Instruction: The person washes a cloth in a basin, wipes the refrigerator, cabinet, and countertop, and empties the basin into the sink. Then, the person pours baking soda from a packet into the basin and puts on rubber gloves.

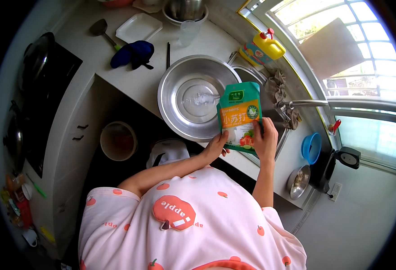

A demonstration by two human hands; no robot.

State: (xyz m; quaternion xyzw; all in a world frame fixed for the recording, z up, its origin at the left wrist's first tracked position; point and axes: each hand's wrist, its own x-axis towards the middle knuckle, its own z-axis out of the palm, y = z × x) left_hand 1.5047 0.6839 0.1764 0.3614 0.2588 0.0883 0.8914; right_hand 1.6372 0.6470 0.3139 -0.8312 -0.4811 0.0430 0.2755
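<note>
Two hands: both are gripping one pouch from opposite sides, holding it over the basin's right rim.
Left hand (216,146): is reaching across from the left, its forearm slanting before the shirt; the thumb is pressing the pouch's lower left face, the other fingers are curling behind, pinching that edge.
Right hand (266,141): is rising from a nearly straight forearm; thumb and fingers are pinching the pouch's right edge.
Green-and-orange pouch (235,118): is tilting slightly, printed front facing the wearer, its upper left edge overhanging the basin.
White powder (201,99): is lying on the basin floor, a pale streak stretching toward the pouch.
Steel basin (173,87): is resting on the countertop (126,77), covering part of the sink (246,75); the pouch is hiding more of the sink and some basin rim.
Sink side: a faucet (303,103) is extending beside grey cloth (276,85); a yellow jug (268,47) is standing near the window.
Beyond the basin: black chopsticks (168,56), a clear cup (189,33), dark blue cloth (134,53), a white tray (139,29) and a spatula (99,28) are occupying the counter.
Right end: a blue tub (312,148) is sitting near a metal bowl (296,194).
Below, left: a bucket (105,147) is standing under the counter's edge.
</note>
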